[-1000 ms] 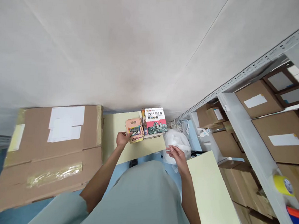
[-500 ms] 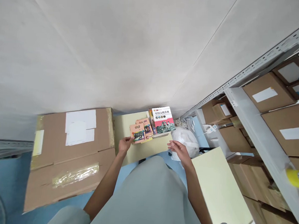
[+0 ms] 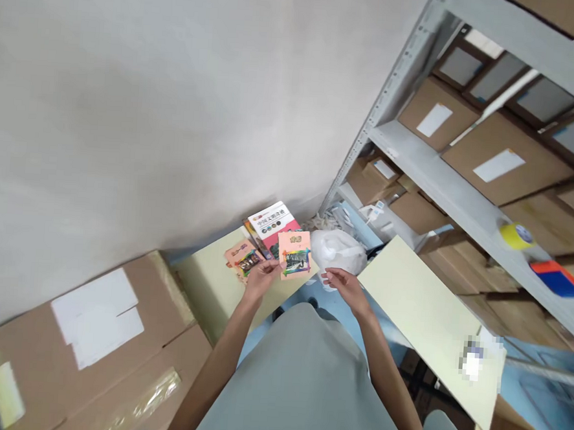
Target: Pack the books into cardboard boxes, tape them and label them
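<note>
L hand (image 3: 261, 279) is pinching a pink booklet (image 3: 295, 256) by its lower-L edge, thumb & fingers clamped on it; R hand (image 3: 345, 287) is hovering w/ fingers loosely apart, just R of it, nr a white plastic bag (image 3: 337, 247). Behind, another pink booklet (image 3: 243, 258) & a white-and-pink book (image 3: 273, 223) are lying on a pale-yellow tabletop (image 3: 205, 275). Further R, cardboard boxes (image 3: 529, 147) are sitting on grey shelving (image 3: 444, 186).

Cardboard boxes (image 3: 538, 152) line grey metal shelving (image 3: 440, 177), where a yellow tape roll (image 3: 515, 235) sits too
</note>
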Demonstrator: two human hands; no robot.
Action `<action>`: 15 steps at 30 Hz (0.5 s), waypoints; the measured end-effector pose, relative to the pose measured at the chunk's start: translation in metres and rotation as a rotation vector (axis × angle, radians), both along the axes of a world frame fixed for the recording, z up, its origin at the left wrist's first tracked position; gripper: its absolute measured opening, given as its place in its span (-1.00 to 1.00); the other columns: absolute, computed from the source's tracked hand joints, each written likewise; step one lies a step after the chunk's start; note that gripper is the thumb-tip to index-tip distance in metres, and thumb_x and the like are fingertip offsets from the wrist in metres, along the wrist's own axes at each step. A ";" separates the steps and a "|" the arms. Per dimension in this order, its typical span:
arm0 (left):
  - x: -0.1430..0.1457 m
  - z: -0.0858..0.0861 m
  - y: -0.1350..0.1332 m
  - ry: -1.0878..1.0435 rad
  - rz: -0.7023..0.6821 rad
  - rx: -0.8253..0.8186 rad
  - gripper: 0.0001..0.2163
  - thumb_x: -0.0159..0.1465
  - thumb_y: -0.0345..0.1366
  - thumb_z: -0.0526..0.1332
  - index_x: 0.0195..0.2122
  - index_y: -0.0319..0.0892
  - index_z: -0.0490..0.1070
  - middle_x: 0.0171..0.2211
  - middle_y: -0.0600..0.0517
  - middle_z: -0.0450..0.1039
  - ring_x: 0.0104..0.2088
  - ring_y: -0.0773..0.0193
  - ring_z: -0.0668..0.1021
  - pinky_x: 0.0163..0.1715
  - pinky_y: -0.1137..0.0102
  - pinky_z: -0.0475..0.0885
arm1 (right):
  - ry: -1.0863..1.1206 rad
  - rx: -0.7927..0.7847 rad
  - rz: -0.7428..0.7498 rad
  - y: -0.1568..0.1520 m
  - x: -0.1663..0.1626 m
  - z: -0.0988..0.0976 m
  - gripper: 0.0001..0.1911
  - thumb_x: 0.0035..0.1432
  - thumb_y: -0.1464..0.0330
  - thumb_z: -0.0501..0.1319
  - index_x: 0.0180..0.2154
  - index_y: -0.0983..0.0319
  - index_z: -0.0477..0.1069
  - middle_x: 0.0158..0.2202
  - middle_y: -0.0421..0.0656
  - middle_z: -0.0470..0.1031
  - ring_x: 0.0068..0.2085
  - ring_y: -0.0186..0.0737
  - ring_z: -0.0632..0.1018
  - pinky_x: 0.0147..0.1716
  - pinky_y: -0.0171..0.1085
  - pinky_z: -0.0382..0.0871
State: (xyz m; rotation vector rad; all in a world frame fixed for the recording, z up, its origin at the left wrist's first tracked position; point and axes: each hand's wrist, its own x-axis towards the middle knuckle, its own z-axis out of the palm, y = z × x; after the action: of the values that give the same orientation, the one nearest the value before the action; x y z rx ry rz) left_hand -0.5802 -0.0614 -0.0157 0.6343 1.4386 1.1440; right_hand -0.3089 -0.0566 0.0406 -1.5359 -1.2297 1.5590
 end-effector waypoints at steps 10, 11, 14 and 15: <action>0.113 0.060 0.016 -0.144 -0.491 0.025 -0.46 -0.07 0.21 0.59 -0.28 -0.16 0.67 -0.22 -0.09 0.70 -0.16 0.07 0.66 -0.07 0.28 0.53 | -0.070 0.178 -0.434 -0.043 0.068 0.029 -0.40 0.05 -0.18 0.47 -0.16 0.20 0.69 -0.42 -0.16 0.62 -0.42 -0.22 0.48 -0.41 -0.25 0.39; 0.121 0.062 0.015 -0.148 -0.504 0.013 -0.44 -0.09 0.21 0.60 -0.29 -0.16 0.66 -0.23 -0.09 0.70 -0.17 0.07 0.66 -0.09 0.28 0.53 | -0.074 0.185 -0.467 -0.047 0.075 0.032 -0.40 0.04 -0.18 0.47 -0.17 0.19 0.69 -0.44 -0.16 0.60 -0.44 -0.23 0.45 -0.43 -0.26 0.37; 0.145 0.068 0.013 -0.157 -0.551 -0.002 -0.42 -0.11 0.22 0.61 -0.29 -0.16 0.65 -0.23 -0.09 0.70 -0.17 0.06 0.67 -0.11 0.29 0.53 | -0.060 0.176 -0.520 -0.055 0.096 0.038 -0.38 0.02 -0.19 0.47 -0.18 0.20 0.69 -0.45 -0.18 0.58 -0.45 -0.26 0.40 -0.45 -0.27 0.34; 0.153 0.070 0.013 -0.159 -0.572 -0.002 -0.43 -0.10 0.21 0.61 -0.28 -0.16 0.65 -0.22 -0.10 0.70 -0.17 0.07 0.67 -0.11 0.29 0.53 | -0.044 0.168 -0.518 -0.057 0.103 0.039 -0.39 0.03 -0.19 0.47 -0.20 0.21 0.69 -0.44 -0.18 0.58 -0.45 -0.27 0.39 -0.44 -0.27 0.34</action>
State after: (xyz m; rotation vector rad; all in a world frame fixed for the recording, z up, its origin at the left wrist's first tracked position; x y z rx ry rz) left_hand -0.4274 -0.0486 0.0542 0.8632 1.0261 0.7209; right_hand -0.2055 -0.1137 0.0791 -1.6201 -0.8636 1.0642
